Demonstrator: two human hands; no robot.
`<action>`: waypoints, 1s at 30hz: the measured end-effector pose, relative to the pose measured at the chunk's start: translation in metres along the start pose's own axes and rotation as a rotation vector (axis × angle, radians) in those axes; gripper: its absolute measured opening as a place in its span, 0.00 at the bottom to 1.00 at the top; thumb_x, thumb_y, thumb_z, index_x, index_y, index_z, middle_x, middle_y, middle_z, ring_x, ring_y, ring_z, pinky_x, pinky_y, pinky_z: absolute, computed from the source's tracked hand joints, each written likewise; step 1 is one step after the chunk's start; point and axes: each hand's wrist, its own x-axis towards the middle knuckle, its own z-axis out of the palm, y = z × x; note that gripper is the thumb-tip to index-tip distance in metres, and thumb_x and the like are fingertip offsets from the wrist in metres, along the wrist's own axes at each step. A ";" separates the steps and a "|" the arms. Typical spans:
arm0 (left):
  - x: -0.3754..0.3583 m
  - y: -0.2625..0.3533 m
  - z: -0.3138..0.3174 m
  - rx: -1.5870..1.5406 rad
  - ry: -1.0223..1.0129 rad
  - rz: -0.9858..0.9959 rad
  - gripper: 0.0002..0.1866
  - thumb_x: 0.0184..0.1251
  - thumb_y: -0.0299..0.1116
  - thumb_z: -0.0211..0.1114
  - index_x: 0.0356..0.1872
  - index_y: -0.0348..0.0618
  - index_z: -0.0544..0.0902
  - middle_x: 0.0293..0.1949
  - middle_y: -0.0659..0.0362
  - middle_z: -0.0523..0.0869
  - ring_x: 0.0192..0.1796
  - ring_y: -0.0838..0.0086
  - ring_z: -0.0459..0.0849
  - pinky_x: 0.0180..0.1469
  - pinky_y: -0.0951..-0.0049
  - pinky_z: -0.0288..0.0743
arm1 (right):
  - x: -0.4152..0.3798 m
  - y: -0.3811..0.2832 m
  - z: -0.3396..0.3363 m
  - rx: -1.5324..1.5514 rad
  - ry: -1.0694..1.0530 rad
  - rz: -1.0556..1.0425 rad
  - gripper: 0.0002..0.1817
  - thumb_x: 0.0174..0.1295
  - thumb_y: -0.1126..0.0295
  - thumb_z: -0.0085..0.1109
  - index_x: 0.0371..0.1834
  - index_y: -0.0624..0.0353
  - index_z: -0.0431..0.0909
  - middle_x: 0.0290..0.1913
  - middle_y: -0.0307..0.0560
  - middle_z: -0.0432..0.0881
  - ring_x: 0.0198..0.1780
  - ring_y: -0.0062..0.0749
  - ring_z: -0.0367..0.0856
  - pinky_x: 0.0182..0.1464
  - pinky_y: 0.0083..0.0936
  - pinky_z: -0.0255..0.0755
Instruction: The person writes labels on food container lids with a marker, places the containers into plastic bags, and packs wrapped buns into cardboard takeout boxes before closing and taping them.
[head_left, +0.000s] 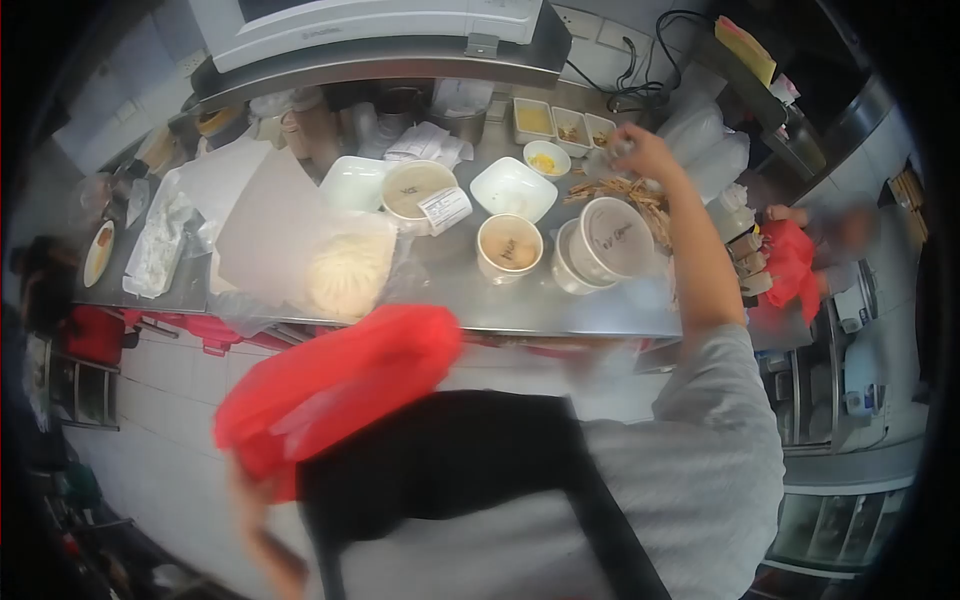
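Red bag (pixel 345 380): located in front of the tabletop (pixel 450 300), raised above the floor and close against the person's black apron (pixel 440 450). The left hand (pixel 252 482) is at the bag's lower end, blurred and partly hidden — its grip cannot be told. The right hand (pixel 640 152) is extended over the far side of the tabletop, fingers bent, beside the small trays (pixel 534 120) and just above the wooden sticks (pixel 635 195); whether it holds anything cannot be told.

Nearest the bag on the tabletop lies a pale plastic-wrapped bundle (pixel 350 272). To its right stand a white tub (pixel 510 246) and a pair of stacked tubs (pixel 612 240), all marked in handwriting. Behind these are a square white dish (pixel 513 188), a small bowl with yellow contents (pixel 547 160) and another tub (pixel 415 190) — a printed slip (pixel 445 210) rests against it. At far right, another person is beside a second red bag (pixel 788 262).
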 end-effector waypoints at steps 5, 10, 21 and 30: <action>-0.014 -0.005 -0.031 -0.335 0.237 -0.007 0.47 0.45 0.12 0.59 0.71 0.38 0.49 0.65 0.51 0.63 0.65 0.65 0.64 0.66 0.68 0.59 | 0.005 0.097 0.037 -0.081 -0.210 0.059 0.23 0.34 0.68 0.72 0.39 0.52 0.78 0.27 0.48 0.82 0.26 0.33 0.80 0.30 0.29 0.74; -0.022 0.057 -0.002 -0.253 0.324 -0.018 0.46 0.44 0.12 0.59 0.70 0.37 0.50 0.64 0.52 0.63 0.64 0.66 0.65 0.65 0.71 0.59 | 0.031 0.203 0.108 -0.028 -0.133 -0.112 0.18 0.44 0.68 0.66 0.42 0.51 0.79 0.38 0.53 0.83 0.40 0.43 0.82 0.44 0.34 0.74; -0.049 0.038 0.001 0.621 0.192 -0.088 0.42 0.42 0.17 0.63 0.66 0.40 0.61 0.60 0.37 0.67 0.59 0.50 0.73 0.60 0.62 0.68 | -0.122 -0.144 0.101 1.275 -0.915 -0.030 0.11 0.64 0.66 0.56 0.45 0.60 0.77 0.37 0.46 0.82 0.38 0.30 0.82 0.42 0.29 0.79; -0.051 -0.058 0.015 0.939 -0.601 -0.205 0.38 0.52 0.28 0.60 0.68 0.45 0.59 0.63 0.35 0.61 0.53 0.45 0.76 0.56 0.56 0.71 | -0.033 -0.215 0.365 1.904 0.012 0.705 0.25 0.56 0.59 0.61 0.53 0.63 0.74 0.49 0.52 0.78 0.51 0.39 0.76 0.50 0.35 0.71</action>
